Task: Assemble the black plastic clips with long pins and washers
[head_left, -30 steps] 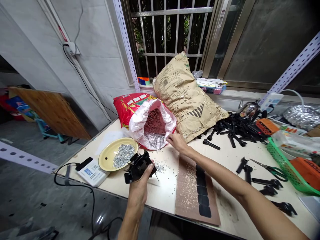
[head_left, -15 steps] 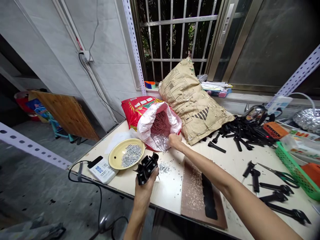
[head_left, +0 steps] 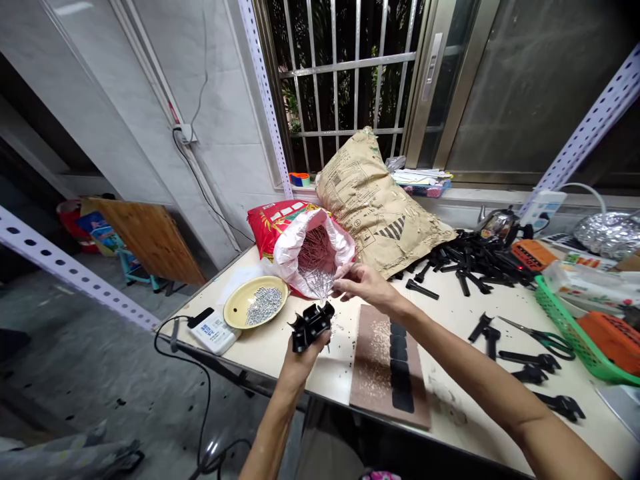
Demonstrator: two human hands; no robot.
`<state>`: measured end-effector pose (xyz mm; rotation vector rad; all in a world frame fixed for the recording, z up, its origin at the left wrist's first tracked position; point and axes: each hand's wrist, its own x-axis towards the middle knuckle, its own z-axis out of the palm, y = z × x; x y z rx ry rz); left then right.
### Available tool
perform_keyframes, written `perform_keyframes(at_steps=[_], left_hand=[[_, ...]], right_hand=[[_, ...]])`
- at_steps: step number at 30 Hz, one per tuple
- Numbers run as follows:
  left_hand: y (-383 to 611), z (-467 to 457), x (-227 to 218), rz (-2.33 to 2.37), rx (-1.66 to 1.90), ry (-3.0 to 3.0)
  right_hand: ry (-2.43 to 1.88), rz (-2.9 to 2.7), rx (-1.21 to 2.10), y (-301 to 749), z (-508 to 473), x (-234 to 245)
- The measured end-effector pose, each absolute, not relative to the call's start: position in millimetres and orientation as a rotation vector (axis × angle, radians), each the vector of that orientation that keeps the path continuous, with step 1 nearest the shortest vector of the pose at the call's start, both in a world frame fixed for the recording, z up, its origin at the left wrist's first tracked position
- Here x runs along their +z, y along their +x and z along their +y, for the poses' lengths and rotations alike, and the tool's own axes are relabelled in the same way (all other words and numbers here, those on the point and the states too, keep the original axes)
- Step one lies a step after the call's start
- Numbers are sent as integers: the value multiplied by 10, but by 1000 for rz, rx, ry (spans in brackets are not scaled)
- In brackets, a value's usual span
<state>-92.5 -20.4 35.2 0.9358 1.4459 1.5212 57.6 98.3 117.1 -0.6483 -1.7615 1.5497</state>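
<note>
My left hand is closed around a black plastic part, held just above the table's near edge. My right hand hovers in front of the open red-and-white bag of long nails, fingers pinched together; what they hold is too thin to make out. Small silver screws lie scattered on the table below the black part.
A yellow dish of screws and a white device with a cable sit at the left. A brown board with black pads lies by the edge. A brown paper sack, black parts, scissors and a green basket are to the right.
My right hand has drawn back out of the nail bag's mouth and lifted slightly toward me. The left hand keeps the black part; the view has shifted.
</note>
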Motion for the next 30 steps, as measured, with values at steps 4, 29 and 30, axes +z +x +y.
perform_keyframes(at_steps=[4, 29, 30], left_hand=[[-966, -167, 350, 1567, 1413, 1061], [-1360, -229, 443, 1454, 1663, 730], [-1357, -231, 445, 1456, 1654, 729]], right_hand=[[-489, -2068, 1175, 492, 904, 1189], [-1489, -2390, 636, -301, 1705, 332], [-1491, -2389, 608, -353, 1711, 305]])
